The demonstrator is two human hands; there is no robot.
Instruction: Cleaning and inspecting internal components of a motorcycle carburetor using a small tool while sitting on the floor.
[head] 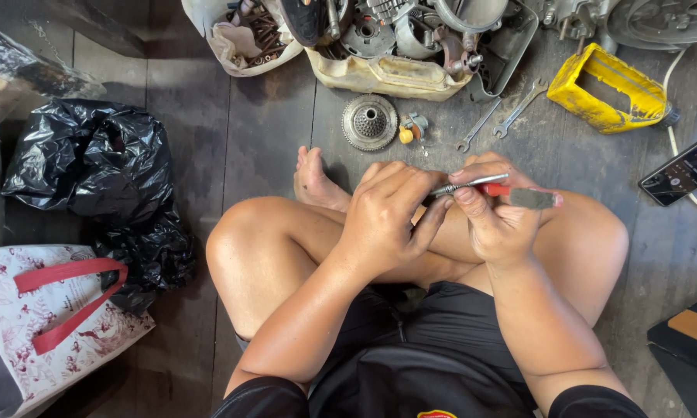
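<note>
Dark plank floor (232,139) carries spread parts within reach, while the cross-legged person's left hand (383,220) pinches a small spring (441,188) steady over the lap and the right hand (497,217) grips a red-handled screwdriver (511,191) against it, 2 wrenches (503,118) nearby.

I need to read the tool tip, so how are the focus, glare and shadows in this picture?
Head view: even daylight, hands sharp; the left hand hides the tip of the red-handled metal screwdriver held by the right hand; soft shadow under the legs; glare on the crumpled black plastic bag; edges bow slightly.
</note>
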